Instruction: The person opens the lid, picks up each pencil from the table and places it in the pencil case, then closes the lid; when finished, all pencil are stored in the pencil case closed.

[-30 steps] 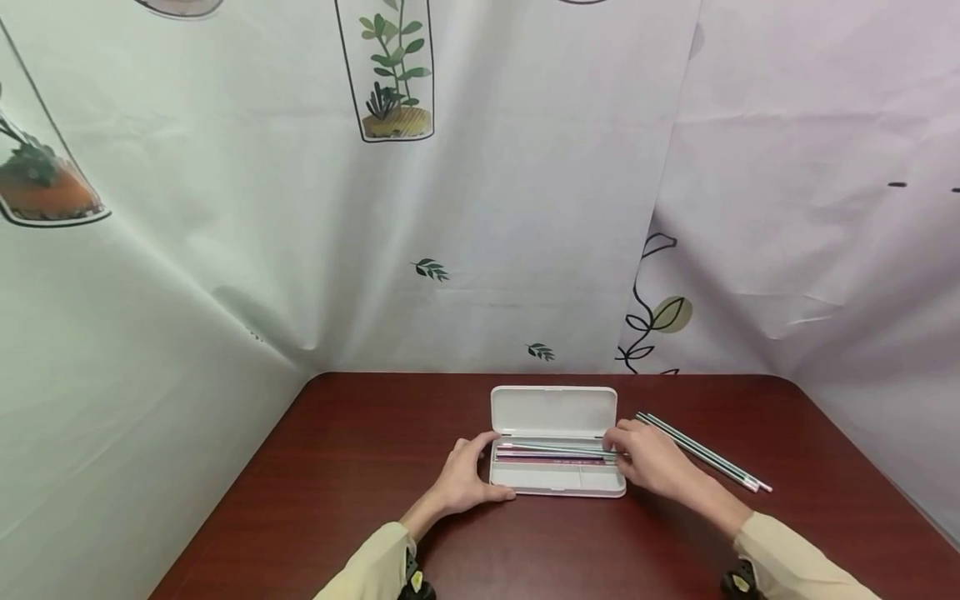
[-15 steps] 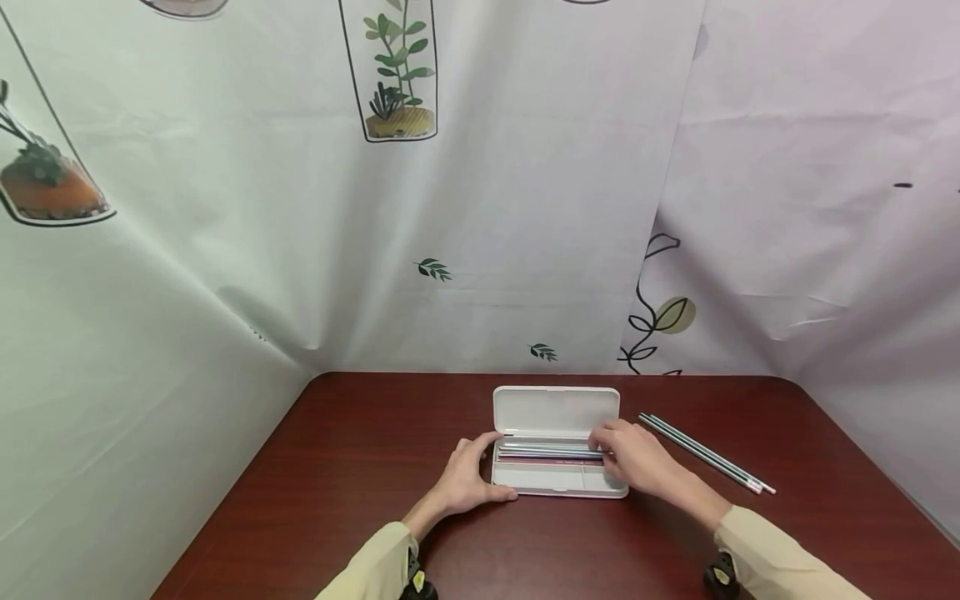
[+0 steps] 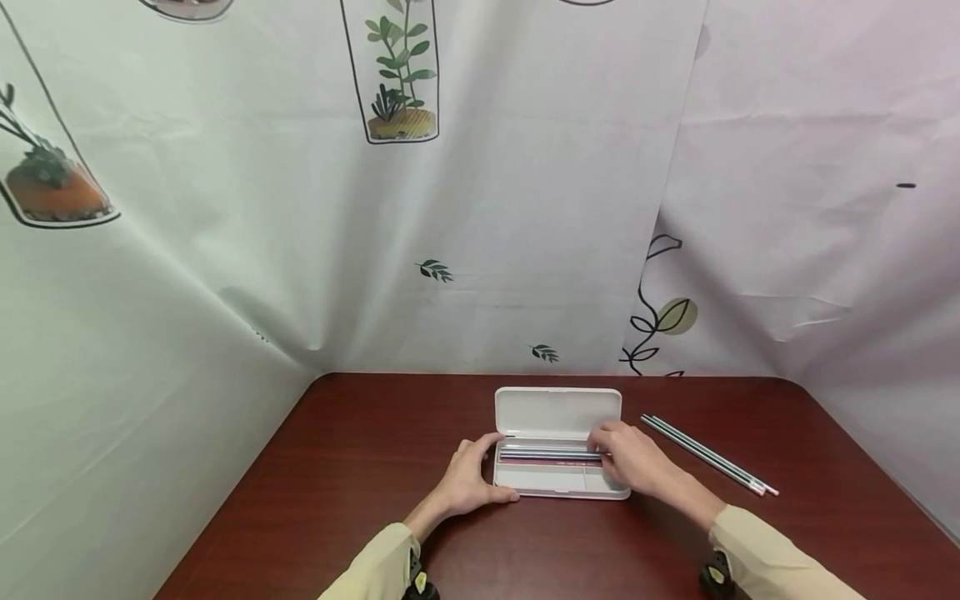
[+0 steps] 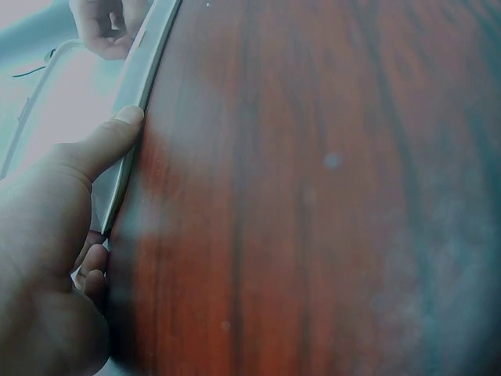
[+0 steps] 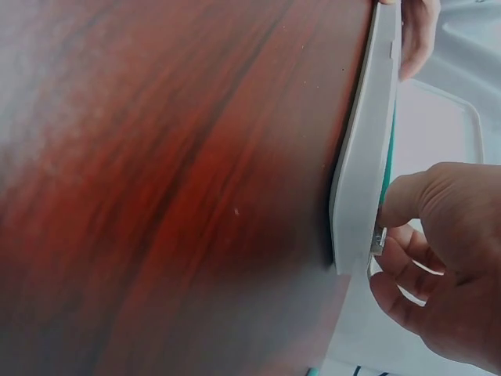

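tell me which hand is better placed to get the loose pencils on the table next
Likely the right hand: at the right end of the pencil case, it is nearer the loose pencils. The left hand is farther away and grips the pencil case's left end.

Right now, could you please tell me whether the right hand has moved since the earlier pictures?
Yes: in the head view, the right hand has shifted left against the open white case and now reaches farther in from its right end.
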Demonstrator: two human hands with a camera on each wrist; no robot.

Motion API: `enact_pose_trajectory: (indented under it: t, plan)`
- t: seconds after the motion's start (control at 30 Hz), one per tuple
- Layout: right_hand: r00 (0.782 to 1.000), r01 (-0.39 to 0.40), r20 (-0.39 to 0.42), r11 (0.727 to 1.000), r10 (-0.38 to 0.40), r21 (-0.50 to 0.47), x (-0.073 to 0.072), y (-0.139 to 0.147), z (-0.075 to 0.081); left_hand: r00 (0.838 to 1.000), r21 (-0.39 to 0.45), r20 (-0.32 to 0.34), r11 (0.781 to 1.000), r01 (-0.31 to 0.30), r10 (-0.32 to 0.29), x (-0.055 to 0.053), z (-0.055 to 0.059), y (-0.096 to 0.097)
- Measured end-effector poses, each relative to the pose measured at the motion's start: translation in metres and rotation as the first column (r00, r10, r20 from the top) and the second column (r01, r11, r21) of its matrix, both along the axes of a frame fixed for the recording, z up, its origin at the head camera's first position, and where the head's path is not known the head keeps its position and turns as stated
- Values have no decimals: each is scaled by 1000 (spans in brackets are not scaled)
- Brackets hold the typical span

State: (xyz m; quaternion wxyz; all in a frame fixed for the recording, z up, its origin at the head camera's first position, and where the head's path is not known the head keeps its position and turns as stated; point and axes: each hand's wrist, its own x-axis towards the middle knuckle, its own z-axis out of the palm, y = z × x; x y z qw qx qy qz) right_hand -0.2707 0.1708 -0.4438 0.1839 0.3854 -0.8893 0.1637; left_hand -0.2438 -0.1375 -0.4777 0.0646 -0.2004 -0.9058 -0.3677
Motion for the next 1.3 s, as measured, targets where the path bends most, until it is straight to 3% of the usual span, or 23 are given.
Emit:
enact_pose_trajectory:
  t: [0.13, 0.27, 0.47, 0.67, 0.87, 1.03, 1.3]
  plan:
    - [1000, 13, 9, 1000, -13, 7, 1, 0, 0, 1000, -4, 0, 1000, 2, -2, 1, 0, 0]
    - [997, 78, 12, 997, -78, 15, 4, 5, 2, 1000, 4, 1, 1000, 4, -4, 1, 1, 0]
    - [983, 179, -25, 983, -180, -40, 11, 35, 9, 1000, -1, -16, 1000, 1, -1, -1, 1, 0]
    - [949, 316, 29, 947, -315, -54, 29, 91, 7, 1000, 3, -10, 1000, 0, 0, -2, -1, 1]
    - [892, 439, 115, 898, -437, 15, 45, 136, -1, 1000, 0, 11, 1000, -13, 13, -2, -4, 0]
    - [865, 481, 137, 876, -482, 41, 50, 151, -7, 1000, 3, 8, 1000, -7, 7, -2, -3, 0]
    - [869, 484, 95, 874, -485, 32, 50, 153, -15, 1000, -5, 9, 1000, -8, 8, -2, -3, 0]
